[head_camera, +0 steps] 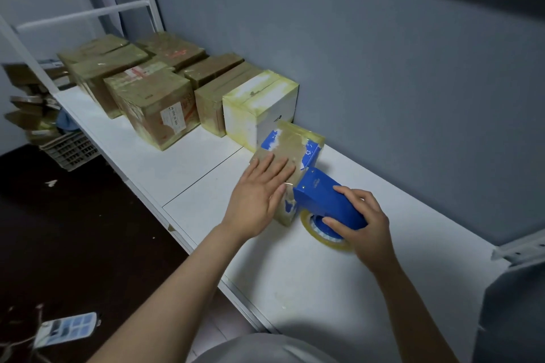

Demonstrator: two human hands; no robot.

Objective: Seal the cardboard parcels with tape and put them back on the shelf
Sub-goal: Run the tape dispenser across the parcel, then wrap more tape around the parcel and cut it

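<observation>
Parcel [292,141], small, blue-printed and wrapped in brownish tape, lying on the white shelf [177,165] just in front of a white box [259,97]. Pressed flat from above by the left grip [259,186], with straight, spread fingers across the near half of the top and the palm over the near left edge. Touched at the right near corner by the nose of a blue tape dispenser [327,200], with a roll of clear tape [321,234] below it resting on the shelf. Clasped round the rear of that dispenser, the right grip [364,227], with fingers curled over the top and thumb on the side by the roll. So: parcel under the left grip, just ahead and to the left of the right one. Farther left along the shelf, near the grey wall [383,68], a cluster of taped brown boxes [156,103]. Down on the dark floor, a plastic crate [70,150] and a small light device with a blue screen [67,328].
</observation>
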